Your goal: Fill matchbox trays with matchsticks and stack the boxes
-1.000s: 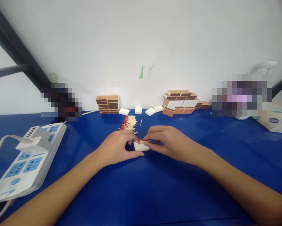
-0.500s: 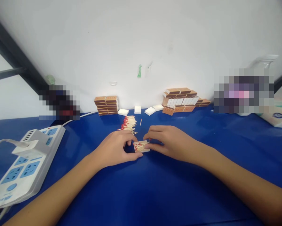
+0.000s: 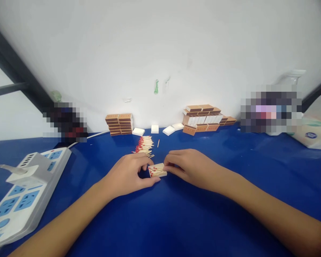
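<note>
A small white matchbox tray lies on the blue table, holding several red-tipped matches. My left hand grips it from the left, thumb along the near side and fingers at the far side. At the tray's right end, my right hand has thumb and fingertips pinched on the pale ends of matches; the exact contact is partly hidden. Just beyond my left hand is a pile of loose matches, heads mostly to the left. One single match lies right of that pile.
Closed matchboxes are stacked against the wall at left, with a larger matchbox stack at right. Between them lie several white trays. A power strip occupies the left side; a tissue pack stands far right.
My right thumb and fingertips have closed together at the tray's right end, and the matches inside have shifted. My left hand keeps its hold. The camera view has tilted slightly.
</note>
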Demonstrator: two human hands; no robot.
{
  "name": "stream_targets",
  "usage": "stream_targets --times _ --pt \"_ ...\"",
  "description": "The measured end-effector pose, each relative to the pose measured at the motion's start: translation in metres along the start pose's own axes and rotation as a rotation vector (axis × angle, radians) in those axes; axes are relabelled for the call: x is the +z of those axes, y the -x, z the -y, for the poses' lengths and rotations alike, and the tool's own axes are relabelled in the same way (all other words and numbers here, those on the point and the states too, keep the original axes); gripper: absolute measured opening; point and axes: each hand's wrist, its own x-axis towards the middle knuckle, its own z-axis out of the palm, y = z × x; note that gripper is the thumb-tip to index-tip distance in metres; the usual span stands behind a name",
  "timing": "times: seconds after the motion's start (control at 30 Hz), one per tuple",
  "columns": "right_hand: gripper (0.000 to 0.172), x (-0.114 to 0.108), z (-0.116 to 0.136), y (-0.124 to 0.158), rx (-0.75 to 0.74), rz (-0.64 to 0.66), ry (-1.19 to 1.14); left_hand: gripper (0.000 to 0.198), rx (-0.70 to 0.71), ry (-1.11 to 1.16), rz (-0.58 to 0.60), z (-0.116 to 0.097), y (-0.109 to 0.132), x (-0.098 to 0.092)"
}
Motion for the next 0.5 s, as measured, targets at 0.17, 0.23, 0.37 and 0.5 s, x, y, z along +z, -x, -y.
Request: stream_targets --times 0.17,0.23,0.37,0.5 --pt "0.017 -0.0052 -0.0006 0.0017 0.056 -0.036 -0.042 0.029 0.009 -0.022 -0.008 0.0003 0.0008 -0.0005" --pt "0.018 -0.0063 -0.0009 0.0025 0.055 -0.019 -0.034 0.029 0.011 -0.027 -0.013 0.0001 0.0010 -0.0006" --pt "0.017 -0.0026 -0.0008 0.0014 0.027 0.019 -0.027 0.029 0.003 -0.023 -0.008 0.0001 0.0009 0.0002" --pt "0.017 0.0012 0.0000 -0.0006 0.026 0.005 -0.018 0.028 0.000 -0.018 -0.007 0.0005 0.0010 0.0011"
